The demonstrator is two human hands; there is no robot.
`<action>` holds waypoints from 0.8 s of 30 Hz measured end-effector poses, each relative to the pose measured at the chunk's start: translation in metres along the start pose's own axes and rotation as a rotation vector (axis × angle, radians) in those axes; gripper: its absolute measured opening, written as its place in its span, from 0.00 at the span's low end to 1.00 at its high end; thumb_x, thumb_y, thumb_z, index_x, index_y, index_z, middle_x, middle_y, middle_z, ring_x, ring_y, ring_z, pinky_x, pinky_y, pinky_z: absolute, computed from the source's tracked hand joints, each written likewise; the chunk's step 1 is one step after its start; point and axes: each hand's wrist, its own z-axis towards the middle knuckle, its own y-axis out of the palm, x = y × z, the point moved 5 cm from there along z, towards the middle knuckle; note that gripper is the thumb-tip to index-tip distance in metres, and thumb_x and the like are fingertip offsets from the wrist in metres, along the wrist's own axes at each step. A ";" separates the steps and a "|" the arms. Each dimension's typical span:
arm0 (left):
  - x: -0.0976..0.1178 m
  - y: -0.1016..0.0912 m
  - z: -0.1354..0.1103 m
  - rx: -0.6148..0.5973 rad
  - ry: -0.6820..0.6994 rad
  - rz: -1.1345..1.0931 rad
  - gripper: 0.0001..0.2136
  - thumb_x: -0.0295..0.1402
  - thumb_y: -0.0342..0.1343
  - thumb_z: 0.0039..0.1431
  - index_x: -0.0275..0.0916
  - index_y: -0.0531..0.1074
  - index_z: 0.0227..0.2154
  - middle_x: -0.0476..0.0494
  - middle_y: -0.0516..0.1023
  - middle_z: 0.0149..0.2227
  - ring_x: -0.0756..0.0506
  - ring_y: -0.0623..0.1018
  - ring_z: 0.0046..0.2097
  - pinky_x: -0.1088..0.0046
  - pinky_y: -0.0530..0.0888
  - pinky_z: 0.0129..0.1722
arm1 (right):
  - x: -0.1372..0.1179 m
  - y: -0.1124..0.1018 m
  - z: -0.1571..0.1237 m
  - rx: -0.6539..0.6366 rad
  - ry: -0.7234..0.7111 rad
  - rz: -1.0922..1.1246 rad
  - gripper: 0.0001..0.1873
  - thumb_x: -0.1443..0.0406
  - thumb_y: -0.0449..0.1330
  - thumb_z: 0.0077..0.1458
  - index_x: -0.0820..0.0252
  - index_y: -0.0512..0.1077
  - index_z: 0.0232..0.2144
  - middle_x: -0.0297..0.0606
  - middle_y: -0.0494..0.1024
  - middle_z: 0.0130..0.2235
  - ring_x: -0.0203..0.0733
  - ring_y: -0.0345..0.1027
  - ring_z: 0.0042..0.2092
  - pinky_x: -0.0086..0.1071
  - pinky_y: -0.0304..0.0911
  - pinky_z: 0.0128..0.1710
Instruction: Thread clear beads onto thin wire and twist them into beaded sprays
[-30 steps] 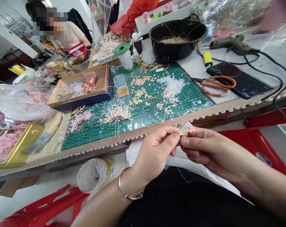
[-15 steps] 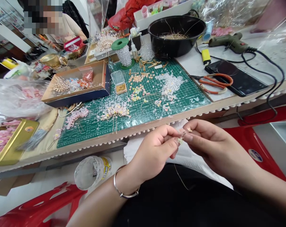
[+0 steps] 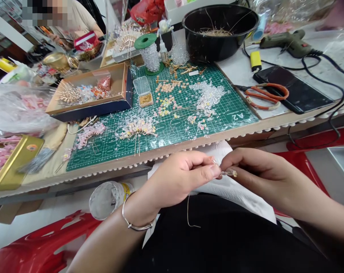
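My left hand (image 3: 180, 178), with a silver bangle at its wrist, is closed in a pinch on a small beaded wire spray. Pale flower-like beads of the beaded wire spray (image 3: 232, 173) show between the hands, in front of my lap. My right hand (image 3: 265, 178) is closed, thumb and fingers bent round the other side of the same piece; its fingertips are partly hidden. A thin gold wire (image 3: 188, 213) hangs below my left hand against black clothing. On the green cutting mat (image 3: 109, 157) lie a beaded hair comb (image 3: 138, 129) and a pink beaded spray (image 3: 88, 134).
Clear beads (image 3: 207, 98) are heaped on the mat, beside a bead spool (image 3: 150, 55). Scissors (image 3: 267, 94), a phone (image 3: 297, 89) and a glue gun (image 3: 288, 42) lie right. A black basin (image 3: 217, 47) stands behind. A person (image 3: 83, 22) sits far left.
Both hands have shifted slightly, the left lower and turned flatter. The beaded piece now points to the right between them. The hanging wire has swung left. The whole view has tilted a little downward.
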 end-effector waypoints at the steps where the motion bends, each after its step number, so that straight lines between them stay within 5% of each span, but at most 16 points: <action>1: 0.002 0.000 0.000 -0.020 0.008 0.009 0.10 0.38 0.57 0.63 0.38 0.75 0.31 0.50 0.70 0.29 0.50 0.66 0.32 0.73 0.61 0.32 | -0.001 -0.001 0.001 -0.017 -0.005 -0.038 0.11 0.55 0.60 0.62 0.52 0.77 0.31 0.34 0.76 0.29 0.42 0.67 0.32 0.32 0.62 0.30; 7: 0.004 0.004 -0.002 -0.052 -0.049 0.075 0.08 0.35 0.59 0.61 0.38 0.75 0.28 0.52 0.71 0.27 0.51 0.66 0.29 0.74 0.62 0.30 | -0.011 -0.002 0.001 -0.062 -0.091 -0.352 0.13 0.56 0.56 0.65 0.52 0.75 0.33 0.34 0.78 0.29 0.42 0.70 0.30 0.33 0.62 0.28; 11: 0.007 0.002 -0.001 0.105 -0.014 0.289 0.09 0.36 0.56 0.63 0.39 0.74 0.28 0.52 0.71 0.26 0.50 0.68 0.28 0.74 0.62 0.30 | -0.027 0.000 -0.009 0.123 -0.305 -0.677 0.11 0.64 0.51 0.65 0.54 0.71 0.33 0.36 0.78 0.27 0.41 0.69 0.25 0.33 0.58 0.25; 16: 0.005 0.006 0.004 0.255 0.038 0.410 0.11 0.37 0.54 0.63 0.40 0.72 0.26 0.52 0.68 0.23 0.49 0.66 0.28 0.72 0.59 0.29 | -0.033 0.008 -0.017 0.303 -0.398 -0.881 0.08 0.66 0.52 0.63 0.54 0.67 0.31 0.35 0.74 0.22 0.41 0.65 0.20 0.35 0.53 0.20; 20: -0.007 0.005 0.013 0.300 0.012 0.117 0.11 0.39 0.57 0.62 0.39 0.71 0.27 0.54 0.65 0.23 0.50 0.63 0.28 0.72 0.59 0.30 | -0.031 0.014 -0.018 0.384 -0.583 -0.824 0.06 0.68 0.55 0.63 0.57 0.71 0.34 0.34 0.76 0.22 0.39 0.69 0.20 0.33 0.58 0.21; 24: -0.018 0.009 0.019 0.221 -0.020 -0.365 0.12 0.41 0.60 0.60 0.38 0.71 0.29 0.58 0.55 0.19 0.53 0.54 0.23 0.73 0.53 0.25 | -0.022 0.012 -0.016 0.416 -0.728 -0.813 0.08 0.71 0.58 0.63 0.62 0.73 0.45 0.39 0.81 0.28 0.41 0.74 0.26 0.34 0.65 0.28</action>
